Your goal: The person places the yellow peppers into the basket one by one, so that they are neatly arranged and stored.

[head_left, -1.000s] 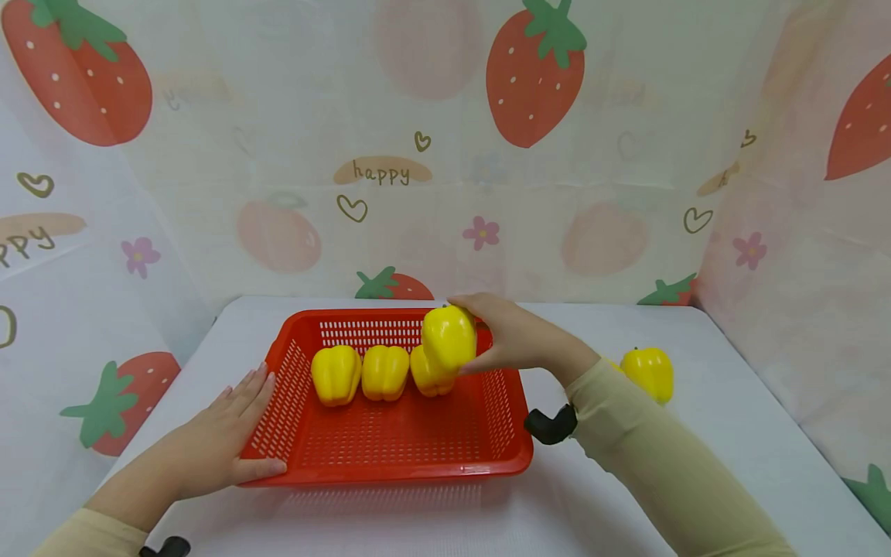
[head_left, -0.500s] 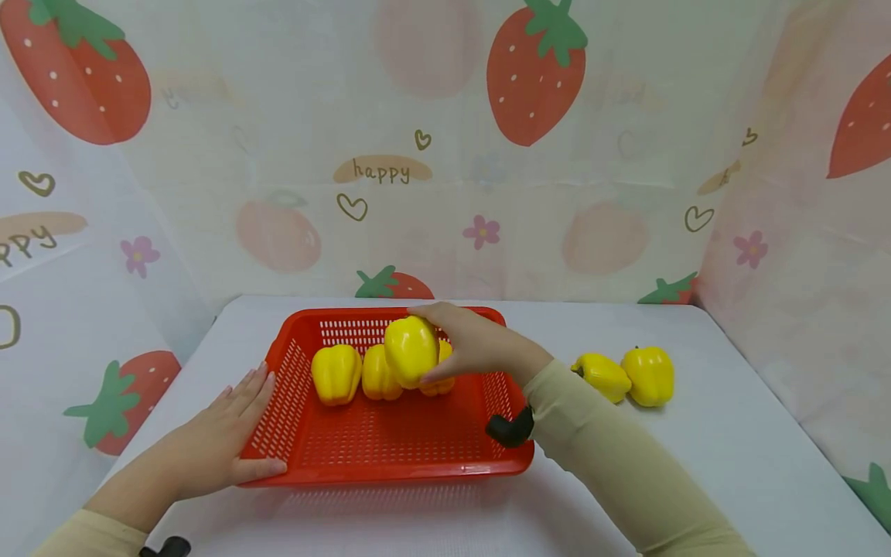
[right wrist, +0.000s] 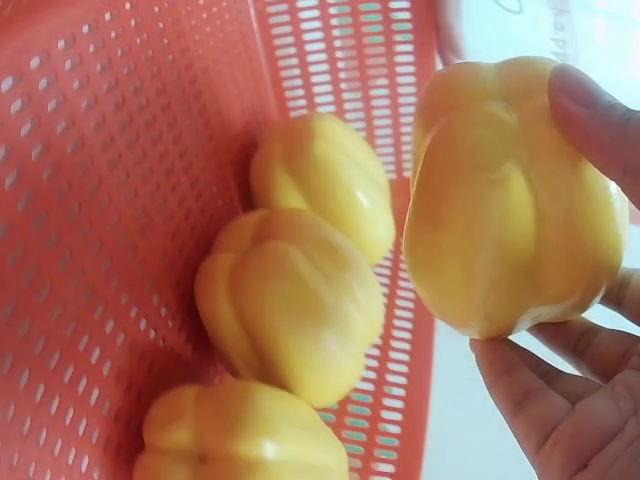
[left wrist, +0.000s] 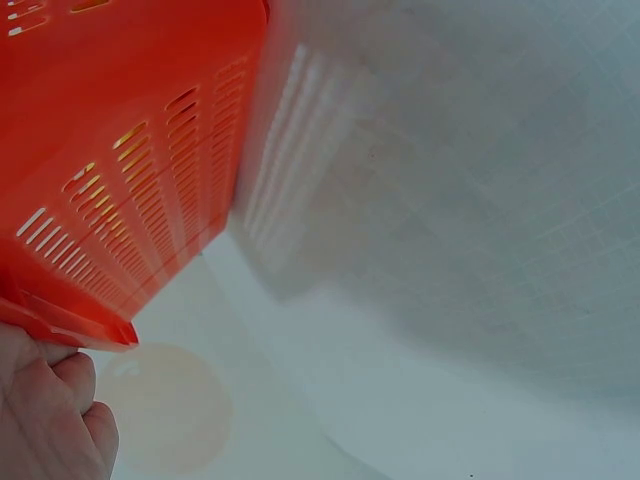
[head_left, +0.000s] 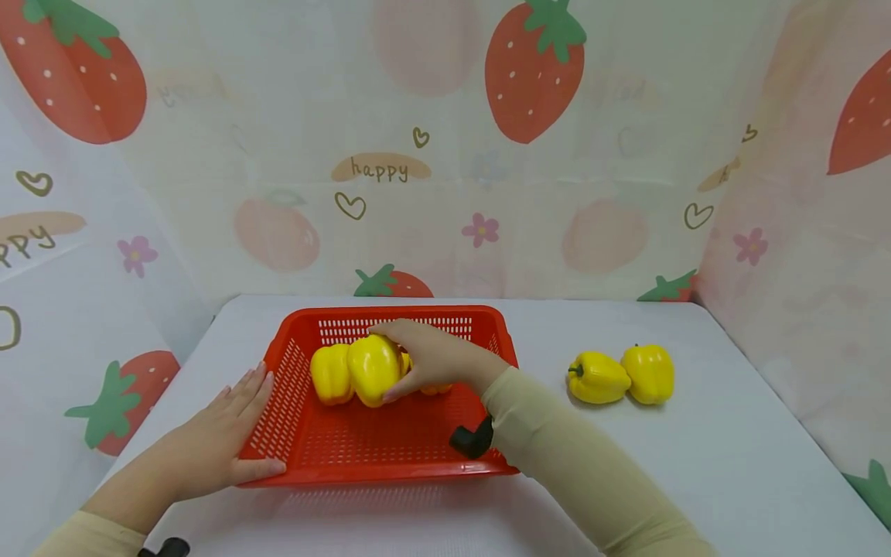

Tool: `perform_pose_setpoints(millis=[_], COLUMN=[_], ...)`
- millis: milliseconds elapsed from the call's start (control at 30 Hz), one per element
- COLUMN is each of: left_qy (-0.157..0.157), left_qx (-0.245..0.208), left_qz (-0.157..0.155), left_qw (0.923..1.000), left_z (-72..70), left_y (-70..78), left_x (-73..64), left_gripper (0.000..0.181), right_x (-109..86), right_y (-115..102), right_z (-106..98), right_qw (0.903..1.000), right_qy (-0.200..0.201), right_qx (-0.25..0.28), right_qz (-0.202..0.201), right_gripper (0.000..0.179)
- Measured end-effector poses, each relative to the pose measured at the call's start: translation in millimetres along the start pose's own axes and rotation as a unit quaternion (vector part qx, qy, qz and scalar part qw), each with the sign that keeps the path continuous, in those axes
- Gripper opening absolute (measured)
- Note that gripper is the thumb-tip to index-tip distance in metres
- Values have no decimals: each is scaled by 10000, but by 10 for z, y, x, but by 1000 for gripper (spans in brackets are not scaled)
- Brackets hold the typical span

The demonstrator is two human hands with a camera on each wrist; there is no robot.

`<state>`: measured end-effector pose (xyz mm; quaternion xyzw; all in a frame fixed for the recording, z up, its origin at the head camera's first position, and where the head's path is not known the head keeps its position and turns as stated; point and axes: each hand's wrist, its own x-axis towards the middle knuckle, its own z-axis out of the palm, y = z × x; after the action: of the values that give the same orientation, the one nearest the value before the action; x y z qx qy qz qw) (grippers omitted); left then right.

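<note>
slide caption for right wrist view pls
Right hand grips a yellow pepper; three more lie in a red basket.

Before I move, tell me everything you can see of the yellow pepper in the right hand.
The held yellow pepper is glossy, smooth and blocky, with rounded lobes and shallow grooves; it looks like moulded plastic, though I can't be certain. No stem shows, so which end is up is unclear. The right hand holds it, thumb and fingers on opposite sides, over the red basket, left of centre. The right wrist view shows a gap between it and the three yellow peppers below.
</note>
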<state>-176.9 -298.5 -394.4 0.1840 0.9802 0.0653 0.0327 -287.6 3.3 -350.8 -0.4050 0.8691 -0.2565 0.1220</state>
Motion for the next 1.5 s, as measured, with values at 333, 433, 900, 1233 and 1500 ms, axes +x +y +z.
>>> perform_pose_setpoints(millis=[333,433,900,1233,1500], left_qy=[46,26,-9,21,-1], left_qx=[-9,-31,-36,-27,-19], left_qz=[50,16,-54,-73,-74], left_qw=[10000,10000,10000,10000,10000], left_z=[3,12,12,7,5], left_y=[-4,-9,-5,0,-6], left_x=[-4,-1,-10,-5,-1], left_gripper=[115,114,117,115,116], right_x=[159,198,316,430,441], right_y=[-52,-65,-99,-102,-137], right_z=[172,206,316,415,447], right_qw=[9996,9993,9969,9923,9871], right_qy=[-182,-300,-776,-1162,-1586], right_qx=[-21,-52,-127,-403,-210], right_qz=[-208,-196,-84,-170,58], right_gripper=[84,84,86,87,81])
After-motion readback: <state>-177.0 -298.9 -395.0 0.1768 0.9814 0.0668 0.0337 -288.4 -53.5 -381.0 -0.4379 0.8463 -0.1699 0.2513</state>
